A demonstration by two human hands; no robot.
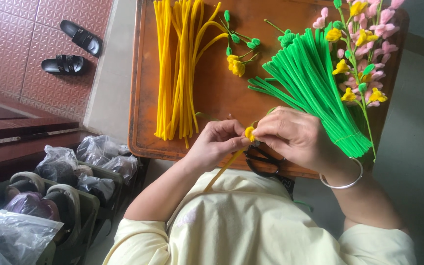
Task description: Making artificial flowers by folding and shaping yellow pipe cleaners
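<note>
My left hand (pixel 217 143) and my right hand (pixel 293 135) meet over the near edge of a brown wooden table (pixel 217 93). Both pinch one yellow pipe cleaner (pixel 224 168), whose top end is curled into a small yellow bud (pixel 250 133) between my fingertips. Its straight tail slants down toward my pale yellow shirt. A silver bangle (pixel 342 182) circles my right wrist. Black scissors (pixel 263 159) lie on the table under my right hand, partly hidden.
A bundle of yellow pipe cleaners (pixel 175 68) lies at the left, a bundle of green ones (pixel 315 83) at the right. Finished yellow and pink flower stems (pixel 364 54) rest far right; small yellow and green pieces (pixel 236 64) mid-table. Black sandals (pixel 72 49) on tiles; bagged shoes (pixel 60 172) left.
</note>
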